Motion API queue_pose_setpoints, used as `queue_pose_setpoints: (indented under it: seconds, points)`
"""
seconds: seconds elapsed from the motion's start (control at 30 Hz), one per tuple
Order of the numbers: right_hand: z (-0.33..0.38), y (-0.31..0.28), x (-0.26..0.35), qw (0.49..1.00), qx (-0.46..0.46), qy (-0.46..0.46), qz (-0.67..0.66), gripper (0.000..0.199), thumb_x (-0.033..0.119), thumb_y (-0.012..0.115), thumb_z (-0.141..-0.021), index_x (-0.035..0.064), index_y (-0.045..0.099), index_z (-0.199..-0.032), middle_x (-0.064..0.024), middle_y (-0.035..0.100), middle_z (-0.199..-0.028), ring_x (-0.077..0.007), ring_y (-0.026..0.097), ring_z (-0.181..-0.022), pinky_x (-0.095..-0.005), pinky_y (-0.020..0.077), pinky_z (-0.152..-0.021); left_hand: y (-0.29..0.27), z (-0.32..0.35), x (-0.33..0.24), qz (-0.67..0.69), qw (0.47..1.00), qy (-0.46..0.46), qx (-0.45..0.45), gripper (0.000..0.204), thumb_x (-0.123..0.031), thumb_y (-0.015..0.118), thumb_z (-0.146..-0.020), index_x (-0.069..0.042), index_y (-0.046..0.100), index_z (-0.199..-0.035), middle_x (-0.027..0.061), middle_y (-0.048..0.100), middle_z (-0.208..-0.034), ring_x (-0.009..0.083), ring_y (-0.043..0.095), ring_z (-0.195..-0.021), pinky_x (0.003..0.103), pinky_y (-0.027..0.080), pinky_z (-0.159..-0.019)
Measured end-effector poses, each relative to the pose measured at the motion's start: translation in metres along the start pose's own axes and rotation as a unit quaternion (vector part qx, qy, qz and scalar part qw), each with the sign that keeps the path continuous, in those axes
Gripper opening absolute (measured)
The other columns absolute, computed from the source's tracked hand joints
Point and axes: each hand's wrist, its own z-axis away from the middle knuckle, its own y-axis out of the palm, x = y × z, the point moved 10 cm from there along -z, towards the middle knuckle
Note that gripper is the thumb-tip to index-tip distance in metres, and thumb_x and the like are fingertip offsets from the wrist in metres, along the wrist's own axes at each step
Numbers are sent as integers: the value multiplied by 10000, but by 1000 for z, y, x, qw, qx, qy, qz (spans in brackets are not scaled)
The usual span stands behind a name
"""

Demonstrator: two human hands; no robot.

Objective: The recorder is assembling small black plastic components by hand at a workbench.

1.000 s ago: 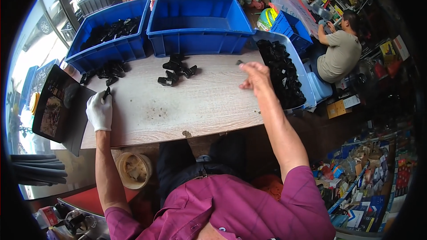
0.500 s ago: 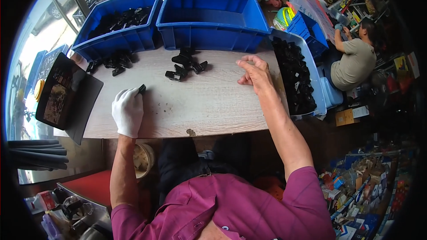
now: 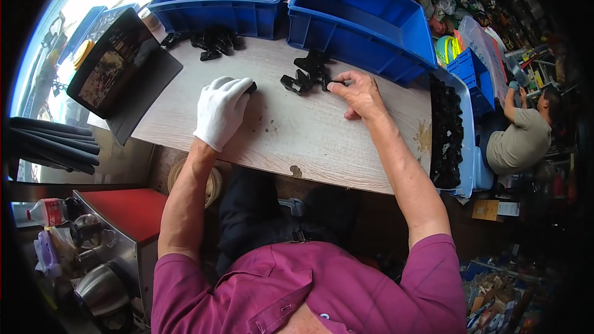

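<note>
My left hand (image 3: 221,111), in a white glove, is closed on a small black plastic part (image 3: 251,87); most of that part is hidden by the fingers. My bare right hand (image 3: 364,98) pinches another black plastic part (image 3: 335,83) between thumb and fingertips, at the right edge of a loose pile of black parts (image 3: 303,78) on the table. Farther left, a second cluster of black parts (image 3: 213,40) lies in front of a blue bin.
The wooden table (image 3: 288,130) has a chipped front edge. Behind it stand a blue bin of black parts (image 3: 216,12) and a second blue bin (image 3: 365,43). A light-blue tub (image 3: 469,130) of parts is at right, a tablet (image 3: 117,62) at left. A co-worker (image 3: 523,136) sits beyond.
The view has turned, so the table appears tilted. My right hand has come to the pile and closed on a part at its edge. My left hand still grips its part.
</note>
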Motion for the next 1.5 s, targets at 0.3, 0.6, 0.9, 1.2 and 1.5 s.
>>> queue_pose_setpoints:
  seconds: [0.3, 0.6, 0.9, 1.2, 1.5]
  points:
    - [18, 9, -10, 1000, -7, 8, 14, 257, 147, 817, -810, 40, 709, -1018, 22, 539, -650, -89, 498, -475, -268, 481, -399, 6, 5, 14, 32, 998, -58, -8, 231, -114, 723, -866, -98, 732, -1097, 96, 744, -964, 318, 678, -915, 405, 557, -808]
    - [38, 3, -8, 996, -68, -21, -60, 420, 82, 820, -799, 2, 629, -1164, 50, 499, -626, -61, 438, -451, -261, 487, -418, -2, 7, 16, 98, 993, -56, -27, 263, -74, 712, -874, -54, 727, -1136, 143, 744, -1038, 334, 697, -933, 385, 559, -838]
    - [56, 26, -12, 999, -20, 26, 4, 303, 108, 805, -792, 34, 701, -1066, 21, 550, -635, -88, 495, -472, -272, 485, -408, 10, 1, -43, 229, 973, 6, -25, 250, -75, 693, -877, -56, 718, -1125, 149, 732, -1031, 343, 691, -966, 420, 557, -849]
    - [67, 33, -9, 1000, -20, -9, 14, 233, 82, 750, -798, 54, 722, -1028, 35, 518, -568, -78, 474, -464, -278, 494, -411, 58, -18, -88, 178, 973, 111, 98, 257, -44, 652, -875, -84, 737, -1115, 105, 733, -1076, 326, 682, -968, 406, 560, -835]
    - [70, 33, -5, 999, -21, -13, 31, 285, 49, 699, -823, 44, 692, -1108, 84, 413, -563, -39, 388, -447, -242, 421, -388, 59, -6, -101, 158, 966, 183, 96, 309, -86, 635, -871, -92, 703, -1173, 84, 712, -1119, 301, 672, -1007, 407, 522, -873]
